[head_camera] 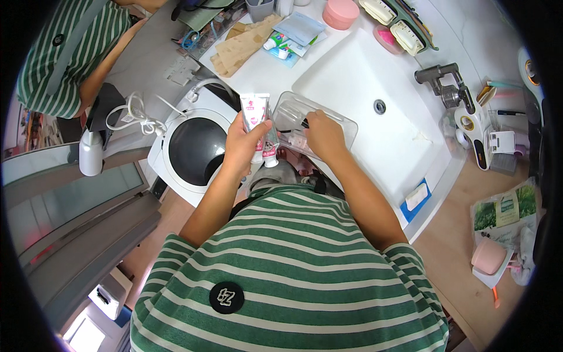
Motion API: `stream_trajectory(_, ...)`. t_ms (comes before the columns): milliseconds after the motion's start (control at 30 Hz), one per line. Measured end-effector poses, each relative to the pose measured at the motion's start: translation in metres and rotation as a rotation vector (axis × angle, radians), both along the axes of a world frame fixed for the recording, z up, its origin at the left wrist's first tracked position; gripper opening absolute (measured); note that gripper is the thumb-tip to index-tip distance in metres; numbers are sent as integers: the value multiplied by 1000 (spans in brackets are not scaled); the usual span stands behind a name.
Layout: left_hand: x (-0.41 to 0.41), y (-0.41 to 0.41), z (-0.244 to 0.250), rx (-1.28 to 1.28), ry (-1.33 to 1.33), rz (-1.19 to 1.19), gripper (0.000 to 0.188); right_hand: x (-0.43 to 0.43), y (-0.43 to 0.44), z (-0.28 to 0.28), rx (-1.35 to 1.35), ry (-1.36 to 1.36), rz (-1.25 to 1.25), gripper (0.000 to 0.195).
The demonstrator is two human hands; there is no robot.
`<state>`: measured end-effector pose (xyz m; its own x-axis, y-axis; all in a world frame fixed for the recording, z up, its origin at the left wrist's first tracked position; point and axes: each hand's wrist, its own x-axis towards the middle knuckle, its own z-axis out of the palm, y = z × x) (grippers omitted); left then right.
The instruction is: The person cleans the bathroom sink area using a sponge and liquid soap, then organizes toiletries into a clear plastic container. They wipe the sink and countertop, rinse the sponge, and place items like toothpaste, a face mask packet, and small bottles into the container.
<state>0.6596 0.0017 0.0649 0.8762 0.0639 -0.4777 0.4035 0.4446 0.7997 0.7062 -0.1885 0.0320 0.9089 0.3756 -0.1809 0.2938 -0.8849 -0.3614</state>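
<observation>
My left hand (pixel 241 147) grips a white and pink squeeze tube (pixel 255 108) together with a second capped tube (pixel 270 154), both bearing print. Just to the right is a clear plastic box (pixel 349 130), at the near left edge of the white sink (pixel 352 83). Inside the box, my right hand (pixel 324 134) has its fingers closed around a small black item (pixel 305 123), mostly hidden by the hand. A pale pink bottle or tube (pixel 298 141) lies in the box beside those fingers.
Left of the sink stands a top-loading washing machine (pixel 193 149). Toothpaste tubes (pixel 275 40), brown paper (pixel 246 46) and a pink jar (pixel 341 14) lie behind the box. A grey tap (pixel 448 90) rises at the sink's right. A soap bar (pixel 416 196) rests on a blue holder.
</observation>
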Motion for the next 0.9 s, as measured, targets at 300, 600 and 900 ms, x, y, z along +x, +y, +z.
stream_trajectory(300,-3,-1,2,-11,-17,-32,28,1,-58,79,1307,478,-673,21)
stream_trajectory(600,0,1,-3,118,-50,-109,19,-5,-82,136,1517,201,-699,33)
stream_trajectory(900,-3,2,-2,112,-57,-141,21,-12,-80,153,1519,94,-654,34)
